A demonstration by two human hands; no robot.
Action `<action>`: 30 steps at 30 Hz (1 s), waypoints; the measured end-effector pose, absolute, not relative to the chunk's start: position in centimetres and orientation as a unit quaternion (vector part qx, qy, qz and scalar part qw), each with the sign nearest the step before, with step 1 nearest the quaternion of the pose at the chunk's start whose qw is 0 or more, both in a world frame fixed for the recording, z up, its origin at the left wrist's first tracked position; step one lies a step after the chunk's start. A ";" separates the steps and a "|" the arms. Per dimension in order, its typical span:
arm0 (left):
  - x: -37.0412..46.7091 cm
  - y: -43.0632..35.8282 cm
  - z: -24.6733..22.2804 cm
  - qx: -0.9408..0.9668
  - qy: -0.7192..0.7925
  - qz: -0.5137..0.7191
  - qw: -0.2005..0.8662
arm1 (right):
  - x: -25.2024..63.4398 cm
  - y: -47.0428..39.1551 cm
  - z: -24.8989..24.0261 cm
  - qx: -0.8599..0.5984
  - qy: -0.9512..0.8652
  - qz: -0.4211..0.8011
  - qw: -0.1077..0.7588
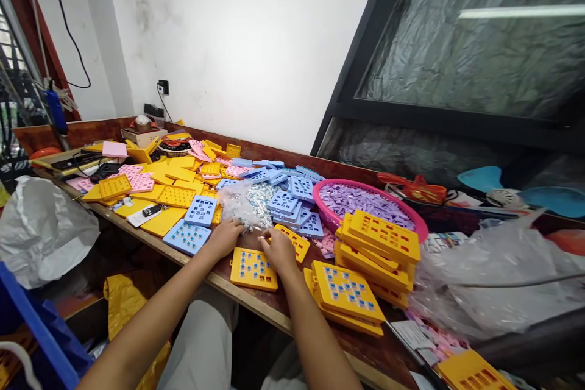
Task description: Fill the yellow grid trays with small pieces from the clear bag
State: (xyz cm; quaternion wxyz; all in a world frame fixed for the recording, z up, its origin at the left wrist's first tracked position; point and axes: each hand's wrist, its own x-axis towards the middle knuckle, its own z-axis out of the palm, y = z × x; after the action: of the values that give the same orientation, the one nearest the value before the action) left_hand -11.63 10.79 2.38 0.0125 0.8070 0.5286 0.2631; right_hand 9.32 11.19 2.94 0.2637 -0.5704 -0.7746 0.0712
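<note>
A yellow board [253,269] with rows of small blue-and-clear pieces lies flat at the table's front edge, some of its slots unfilled. My right hand [278,248] is over its upper right corner, fingers bent together; what they hold is too small to make out. My left hand [227,236] rests beyond the board's upper left, at the near edge of a heap of small clear pieces [259,200] beside a plastic bag [234,202]. Its fingertips are partly hidden in the heap. Another yellow board [297,242] lies just behind my right hand.
Stacked yellow boards [384,237] and filled ones [350,292] stand at the right. Behind them is a pink basket [423,228] of purple pieces. Blue boards [201,210] and many yellow boards [177,196] cover the left. A plastic bag [503,286] lies far right.
</note>
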 end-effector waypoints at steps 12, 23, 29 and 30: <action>-11.7 11.0 2.2 0.806 0.511 0.295 0.045 | 9.9 7.1 6.1 -0.432 -0.720 0.253 0.481; -9.3 4.6 5.5 0.764 0.441 0.435 0.181 | 12.5 1.8 0.0 -0.472 -0.692 0.293 0.462; -7.6 1.7 4.9 0.779 0.440 0.391 0.217 | 12.7 1.4 0.7 -0.493 -0.699 0.230 0.465; -7.4 1.7 4.4 0.779 0.444 0.387 0.216 | 12.8 1.3 0.8 -0.497 -0.706 0.218 0.455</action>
State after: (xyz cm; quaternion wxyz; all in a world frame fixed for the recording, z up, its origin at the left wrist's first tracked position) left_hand -7.42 1.65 4.37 0.2156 0.7786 0.4440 0.3875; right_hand 12.78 1.34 0.78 0.4554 -0.4969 -0.7057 0.2181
